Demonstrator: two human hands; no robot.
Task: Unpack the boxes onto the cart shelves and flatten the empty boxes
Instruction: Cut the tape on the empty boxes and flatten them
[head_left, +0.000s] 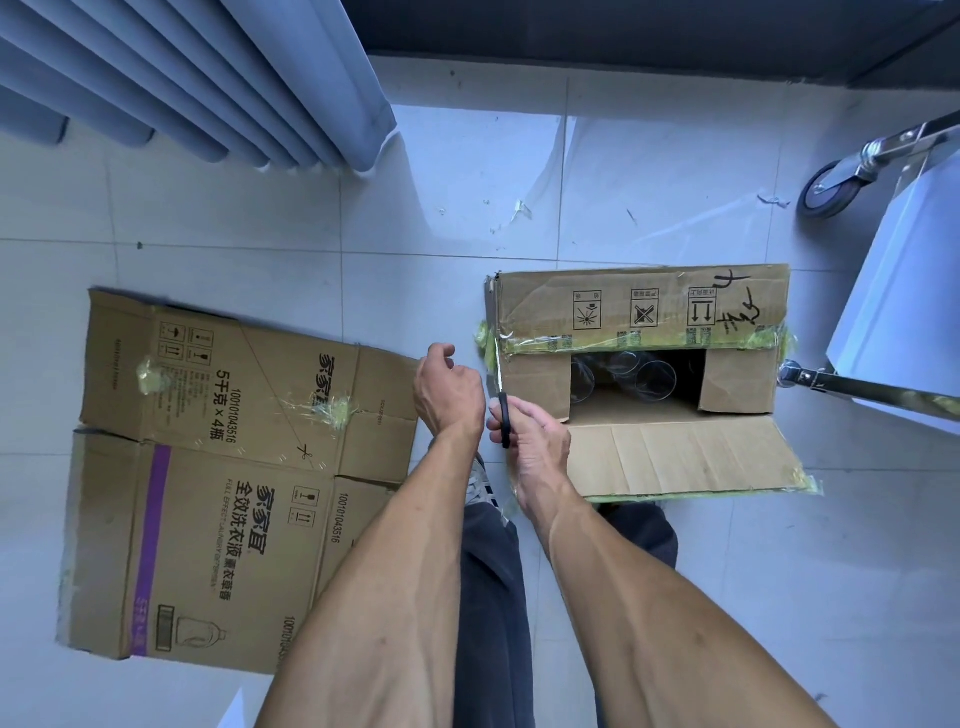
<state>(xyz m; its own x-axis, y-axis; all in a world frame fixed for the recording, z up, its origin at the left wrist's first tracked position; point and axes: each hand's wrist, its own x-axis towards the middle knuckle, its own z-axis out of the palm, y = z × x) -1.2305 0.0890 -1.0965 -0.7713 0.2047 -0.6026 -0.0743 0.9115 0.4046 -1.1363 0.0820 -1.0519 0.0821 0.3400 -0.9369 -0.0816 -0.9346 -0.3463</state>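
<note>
Matt brown cardboard box (639, 312); clear glasses (655, 378) inside; glossy tiled floor (363, 218).

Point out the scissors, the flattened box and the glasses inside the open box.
scissors (503, 415): head view, on the black handle in the right hand.
flattened box (218, 467): head view, on its printed top panel.
glasses (655, 378): head view, on the rim of one clear glass inside the open box.
</note>
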